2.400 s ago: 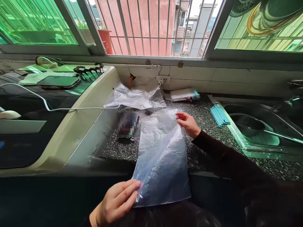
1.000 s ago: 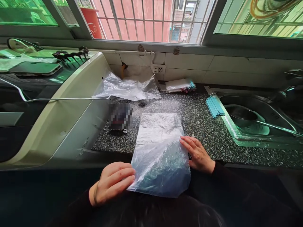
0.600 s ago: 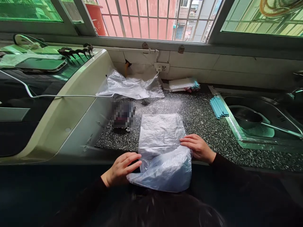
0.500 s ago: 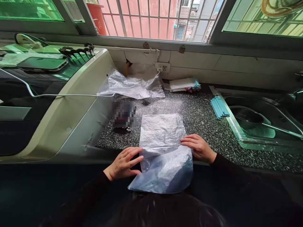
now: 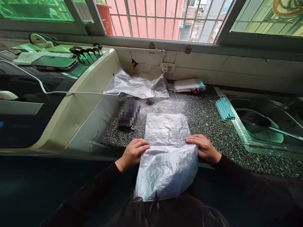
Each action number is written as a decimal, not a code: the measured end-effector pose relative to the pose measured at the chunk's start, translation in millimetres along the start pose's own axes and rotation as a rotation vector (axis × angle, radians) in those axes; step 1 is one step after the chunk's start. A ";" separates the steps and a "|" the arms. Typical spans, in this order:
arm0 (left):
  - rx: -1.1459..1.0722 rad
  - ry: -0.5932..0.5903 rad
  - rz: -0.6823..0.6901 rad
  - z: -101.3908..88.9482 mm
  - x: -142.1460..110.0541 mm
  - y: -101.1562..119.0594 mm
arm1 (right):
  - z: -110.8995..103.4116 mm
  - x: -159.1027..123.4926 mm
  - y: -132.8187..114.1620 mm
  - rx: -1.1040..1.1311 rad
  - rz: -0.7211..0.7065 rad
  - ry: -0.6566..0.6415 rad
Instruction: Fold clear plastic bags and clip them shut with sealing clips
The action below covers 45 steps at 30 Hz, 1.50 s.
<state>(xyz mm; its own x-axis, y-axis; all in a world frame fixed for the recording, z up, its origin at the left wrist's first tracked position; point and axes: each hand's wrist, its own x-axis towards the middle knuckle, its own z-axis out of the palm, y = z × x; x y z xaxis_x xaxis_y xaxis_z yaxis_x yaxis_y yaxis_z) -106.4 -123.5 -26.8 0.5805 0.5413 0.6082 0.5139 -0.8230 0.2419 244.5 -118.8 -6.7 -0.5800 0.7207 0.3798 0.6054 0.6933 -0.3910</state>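
A thin, crinkled translucent plastic bag (image 5: 169,160) lies over the front edge of the speckled counter, its lower part hanging toward me. The upper part rests flat on the stone, and a crease crosses it between my hands. My left hand (image 5: 133,153) is closed on the bag's left edge, fingers on top and thumb hidden. On the opposite edge, my right hand (image 5: 204,148) grips the bag in the same way, its thumb also out of sight.
Behind the bag lie a transparent plastic sheet (image 5: 142,86) and a stack of flat packets (image 5: 188,85). A blurred-out dark object (image 5: 128,113) sits left of the bag. Blue strips (image 5: 224,109) lie beside the sink (image 5: 246,148), which holds a pan (image 5: 253,119). A white appliance (image 5: 94,104) borders the left.
My left hand has gone from spread fingers beside the bag to a hold on its left edge. The bag's lower left part has been straightened downward. My right hand keeps its grip.
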 end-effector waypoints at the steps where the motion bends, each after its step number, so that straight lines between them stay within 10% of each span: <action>1: -0.025 -0.022 -0.035 -1.8 2.8 0.2 | 0.2 0.3 -0.9 -0.015 -0.002 0.010; 12: -0.249 -0.232 -0.324 -9.3 22.7 -2.1 | -2.7 -8.1 -19.4 0.001 -0.327 0.162; 18: -0.350 -0.287 -0.441 -11.5 27.5 -4.9 | -9.7 23.4 -14.7 0.425 0.342 0.135; 28: -0.331 -0.032 -0.626 -2.8 28.4 1.1 | -7.7 81.5 8.4 0.666 0.829 0.047; 45: 0.179 0.258 -0.547 19.4 22.5 13.8 | 7.4 9.9 -6.0 0.075 0.666 0.156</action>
<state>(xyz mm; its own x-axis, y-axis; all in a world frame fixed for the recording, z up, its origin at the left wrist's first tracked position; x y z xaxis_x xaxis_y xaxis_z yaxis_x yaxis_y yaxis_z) -73.9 -119.4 -24.5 0.0443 0.7988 0.5999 0.8040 -0.3850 0.4532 231.1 -115.7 -6.7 -0.0087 0.9883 0.1525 0.7630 0.1051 -0.6378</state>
